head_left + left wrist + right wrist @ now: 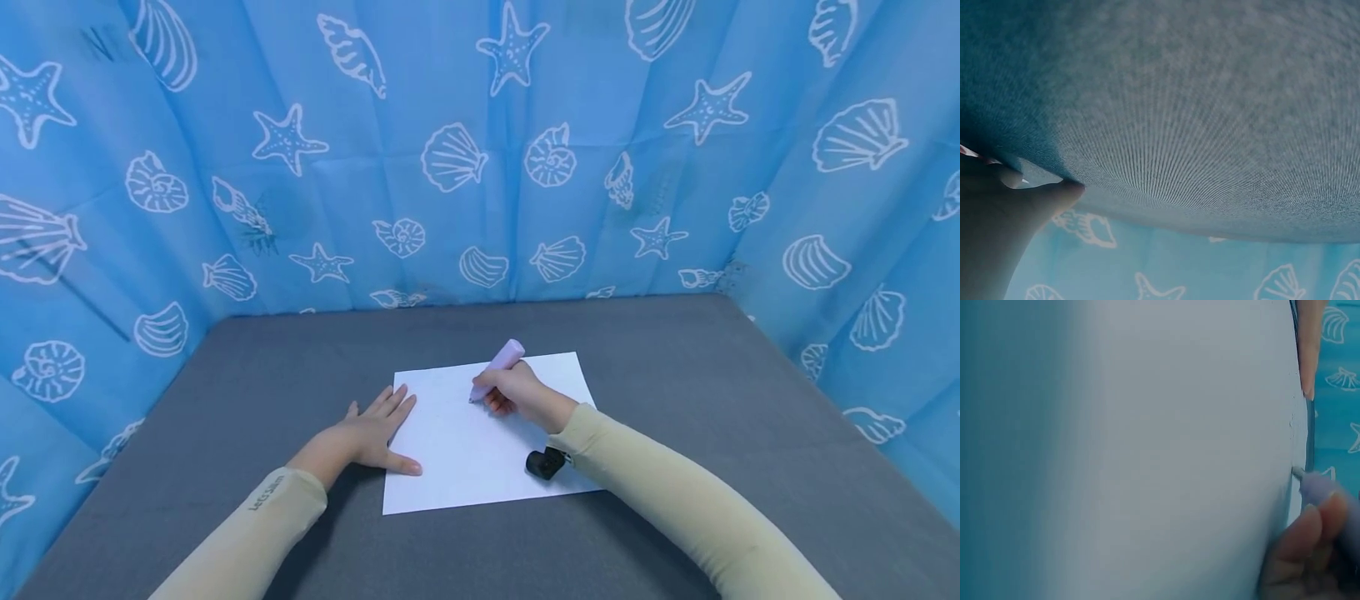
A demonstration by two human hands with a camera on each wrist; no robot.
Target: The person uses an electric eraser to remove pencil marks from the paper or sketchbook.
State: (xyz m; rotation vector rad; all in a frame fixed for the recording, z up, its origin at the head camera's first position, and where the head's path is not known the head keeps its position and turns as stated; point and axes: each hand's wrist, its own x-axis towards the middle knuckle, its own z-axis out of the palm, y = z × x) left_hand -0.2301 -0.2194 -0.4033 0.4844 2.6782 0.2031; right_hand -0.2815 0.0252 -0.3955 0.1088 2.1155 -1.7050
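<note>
A white sheet of paper (pixel 450 467) lies on the grey cloth. My right hand (pixel 521 390) grips a thick lilac pen (pixel 504 358), slanted, with its thin tip pointing down at the sheet. In the right wrist view the pen (pixel 1322 487) meets the paper (pixel 1179 425) near some faint small dark marks. My left hand (pixel 375 429) rests with spread fingers on the sheet's left edge, the thumb over the paper. The left wrist view shows part of the left hand (pixel 997 212) low at the left. The right hand's lower fingers are partly hidden.
A small black device (pixel 545 463) is at the right wrist, above the paper's lower right part. The grey cloth (pixel 315 350) covers the table. A blue curtain (pixel 480 217) with white shells and starfish stands behind and at both sides.
</note>
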